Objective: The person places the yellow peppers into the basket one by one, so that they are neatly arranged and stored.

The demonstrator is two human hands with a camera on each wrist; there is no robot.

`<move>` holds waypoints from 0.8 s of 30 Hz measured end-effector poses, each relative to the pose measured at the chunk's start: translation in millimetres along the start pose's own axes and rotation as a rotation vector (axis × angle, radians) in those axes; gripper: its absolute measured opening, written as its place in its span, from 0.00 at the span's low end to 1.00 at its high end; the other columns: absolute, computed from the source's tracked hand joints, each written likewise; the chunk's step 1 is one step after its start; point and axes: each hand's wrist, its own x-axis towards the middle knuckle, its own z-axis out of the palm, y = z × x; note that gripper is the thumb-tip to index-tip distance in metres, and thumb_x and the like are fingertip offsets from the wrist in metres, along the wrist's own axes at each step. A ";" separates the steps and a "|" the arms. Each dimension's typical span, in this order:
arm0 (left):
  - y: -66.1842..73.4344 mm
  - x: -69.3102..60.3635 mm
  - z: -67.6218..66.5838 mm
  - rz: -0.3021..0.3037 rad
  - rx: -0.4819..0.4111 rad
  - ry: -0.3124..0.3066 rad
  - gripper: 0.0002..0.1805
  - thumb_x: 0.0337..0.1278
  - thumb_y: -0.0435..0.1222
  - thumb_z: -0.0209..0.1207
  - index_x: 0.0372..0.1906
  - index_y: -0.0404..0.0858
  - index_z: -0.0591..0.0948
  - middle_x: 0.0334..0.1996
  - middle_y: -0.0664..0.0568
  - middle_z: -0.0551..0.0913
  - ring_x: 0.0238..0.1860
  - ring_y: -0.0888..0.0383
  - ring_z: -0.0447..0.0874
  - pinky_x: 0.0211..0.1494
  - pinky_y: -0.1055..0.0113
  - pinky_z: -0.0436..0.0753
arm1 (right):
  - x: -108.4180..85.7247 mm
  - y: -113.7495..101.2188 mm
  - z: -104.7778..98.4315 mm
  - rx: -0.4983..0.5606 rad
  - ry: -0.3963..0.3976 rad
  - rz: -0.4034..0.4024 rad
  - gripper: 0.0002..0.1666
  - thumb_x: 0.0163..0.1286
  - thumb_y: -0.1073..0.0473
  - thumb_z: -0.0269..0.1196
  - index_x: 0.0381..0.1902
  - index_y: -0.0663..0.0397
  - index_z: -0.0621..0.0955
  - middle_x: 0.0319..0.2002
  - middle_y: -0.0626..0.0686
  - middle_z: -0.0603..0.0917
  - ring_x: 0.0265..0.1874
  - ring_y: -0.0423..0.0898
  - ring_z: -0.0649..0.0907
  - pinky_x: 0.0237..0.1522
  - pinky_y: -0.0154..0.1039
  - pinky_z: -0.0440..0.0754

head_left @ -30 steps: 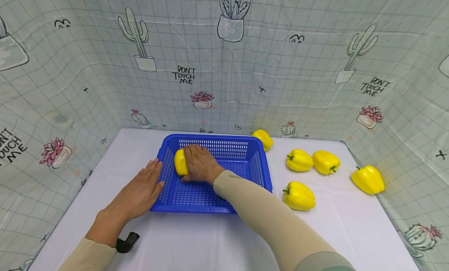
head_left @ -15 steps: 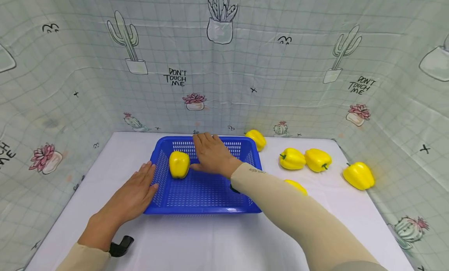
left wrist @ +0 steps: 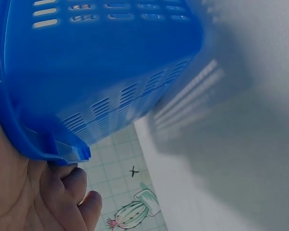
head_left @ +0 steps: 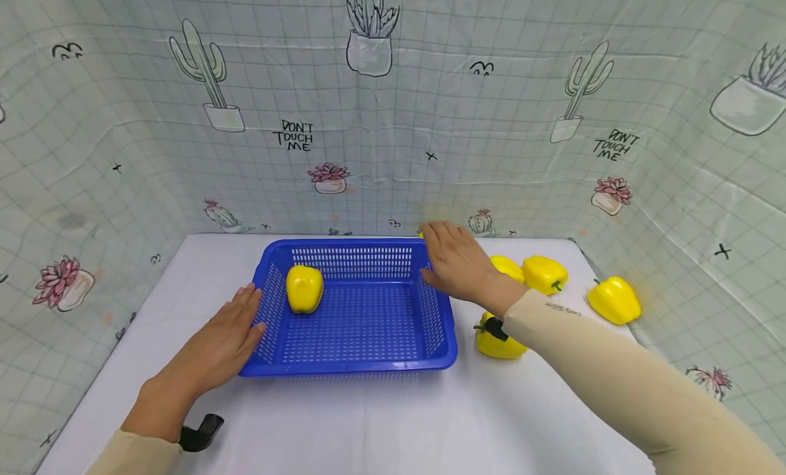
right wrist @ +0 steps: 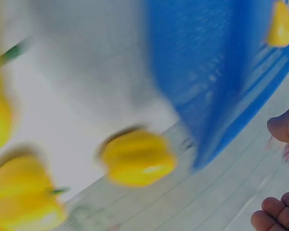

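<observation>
A blue plastic basket (head_left: 350, 367) with slotted walls stands on the white table. Inside it, toward the left wall, one yellow bell pepper (head_left: 303, 289) sits apart from both hands. My left hand (head_left: 215, 342) rests along the basket's left rim with its fingers extended; the left wrist view shows the palm side against the rim (left wrist: 9, 115). Over the basket's right back corner is my right hand (head_left: 457, 262), fingers extended and holding nothing. Its thumb (right wrist: 284, 126) stands apart from the fingers in the right wrist view.
Right of the basket lie several more yellow bell peppers: one (head_left: 500, 342) partly behind my right wrist, a pair (head_left: 545, 275) further back and one (head_left: 614, 301) at the table's right edge. Another at the back is nearly hidden by my right hand. Patterned cloth (head_left: 393, 154) surrounds the table.
My right hand has let go of the pepper, which stays in the basket, and has moved right from the basket's inside to its right rim. The left hand keeps its place on the rim.
</observation>
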 end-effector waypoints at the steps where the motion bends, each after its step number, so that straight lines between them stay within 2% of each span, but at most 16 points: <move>1: -0.2 0.1 0.5 -0.001 0.003 0.003 0.37 0.83 0.43 0.49 0.81 0.23 0.55 0.82 0.26 0.52 0.82 0.30 0.52 0.82 0.34 0.59 | -4.2 9.0 0.8 0.002 -0.010 0.010 0.47 0.70 0.45 0.71 0.75 0.67 0.66 0.68 0.66 0.75 0.67 0.62 0.76 0.71 0.58 0.77; 6: 1.3 0.4 -0.1 -0.016 -0.005 0.002 0.37 0.82 0.42 0.50 0.81 0.23 0.55 0.82 0.27 0.52 0.83 0.30 0.51 0.82 0.34 0.58 | -10.8 48.8 9.9 -0.039 -0.077 0.030 0.49 0.68 0.48 0.74 0.75 0.67 0.65 0.70 0.67 0.73 0.69 0.64 0.74 0.74 0.62 0.73; 12: 0.8 1.5 -0.7 -0.033 -0.004 -0.008 0.38 0.82 0.43 0.49 0.82 0.24 0.54 0.83 0.28 0.52 0.83 0.30 0.50 0.82 0.34 0.58 | 9.3 82.4 27.7 -0.106 -0.167 -0.032 0.50 0.65 0.52 0.77 0.75 0.67 0.66 0.72 0.67 0.72 0.71 0.64 0.73 0.75 0.63 0.72; 18: 1.9 1.2 0.2 -0.032 0.003 -0.008 0.38 0.82 0.43 0.50 0.82 0.25 0.54 0.83 0.29 0.53 0.83 0.31 0.52 0.82 0.34 0.59 | 33.4 100.4 47.6 -0.151 -0.281 -0.109 0.53 0.64 0.59 0.78 0.80 0.62 0.63 0.78 0.64 0.68 0.77 0.63 0.69 0.78 0.61 0.68; 21: 1.7 0.7 -0.1 -0.027 0.006 -0.001 0.38 0.82 0.44 0.51 0.82 0.26 0.55 0.83 0.30 0.53 0.83 0.31 0.53 0.81 0.34 0.60 | 44.3 104.2 59.0 -0.194 -0.302 -0.173 0.53 0.65 0.61 0.77 0.81 0.58 0.63 0.79 0.61 0.68 0.78 0.61 0.69 0.80 0.59 0.67; 24: 1.6 0.8 -1.1 -0.022 0.013 0.011 0.38 0.82 0.44 0.51 0.82 0.26 0.55 0.83 0.30 0.54 0.83 0.31 0.53 0.81 0.34 0.60 | 53.6 106.2 69.2 -0.228 -0.298 -0.241 0.46 0.71 0.64 0.71 0.82 0.57 0.63 0.79 0.59 0.68 0.78 0.59 0.70 0.80 0.58 0.67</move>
